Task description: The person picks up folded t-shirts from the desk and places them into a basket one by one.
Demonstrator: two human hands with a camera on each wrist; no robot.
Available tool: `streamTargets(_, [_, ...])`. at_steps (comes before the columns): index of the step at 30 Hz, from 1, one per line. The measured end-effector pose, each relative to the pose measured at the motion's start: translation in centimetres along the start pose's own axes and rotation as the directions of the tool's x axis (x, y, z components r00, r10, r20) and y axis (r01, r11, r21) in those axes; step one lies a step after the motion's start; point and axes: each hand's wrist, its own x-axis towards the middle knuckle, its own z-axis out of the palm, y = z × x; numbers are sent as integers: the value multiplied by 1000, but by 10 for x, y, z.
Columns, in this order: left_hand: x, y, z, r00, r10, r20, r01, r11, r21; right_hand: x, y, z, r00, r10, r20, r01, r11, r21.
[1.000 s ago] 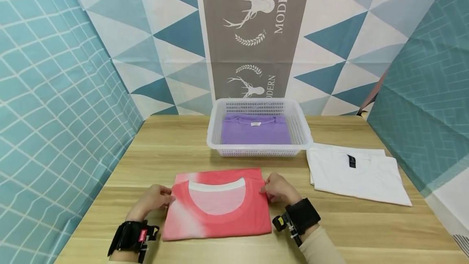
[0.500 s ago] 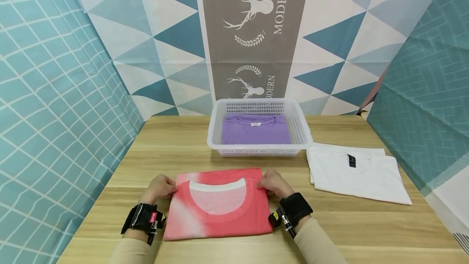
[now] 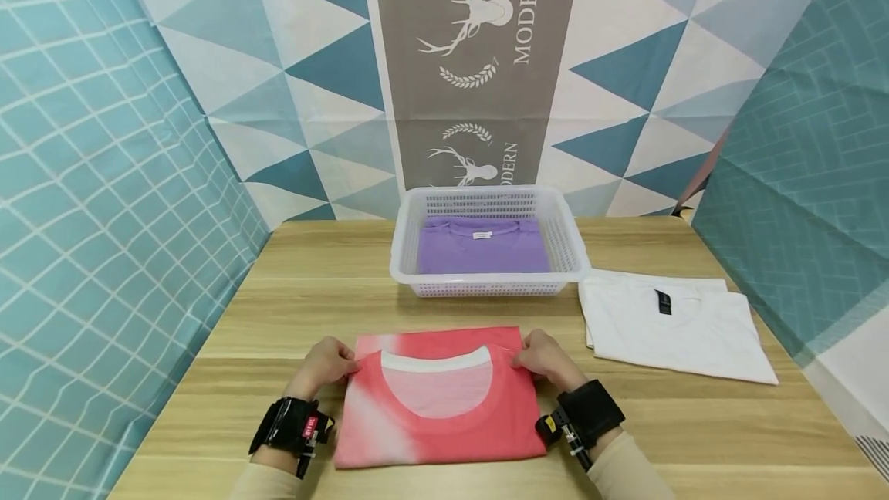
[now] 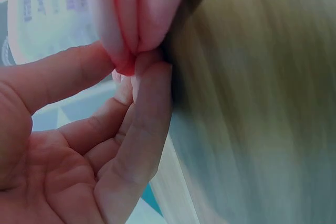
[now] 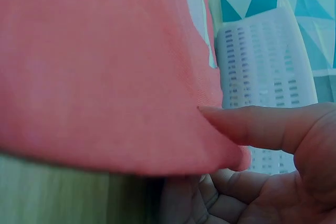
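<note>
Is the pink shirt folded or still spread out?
Folded. The pink shirt lies as a compact rectangle, collar up; stacked layers show at the edge pinched by the left hand.

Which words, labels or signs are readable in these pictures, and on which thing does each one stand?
"MODERN": grey banner, upper, beside the deer head.
"MODERN": same banner, lower, partly hidden behind the basket.
Red tag on left wrist strap: too small to read.
Neck labels of purple shirt and white shirt: unreadable.
</note>
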Motion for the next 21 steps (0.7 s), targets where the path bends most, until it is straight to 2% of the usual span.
streamTargets(11, [-4, 26, 25, 999, 39, 17, -39, 999, 8, -10, 21, -27, 999, 7, -38, -9, 998, -60])
streamTargets(17, [-5, 34, 34, 999, 39, 24, -40, 999, 10, -15, 26, -34, 998, 16, -55, -21, 995, -95])
streamTargets(21, [-5, 36, 38, 998, 58, 26, -57, 998, -4, -18, 28, -35, 998, 41, -54, -44, 998, -45])
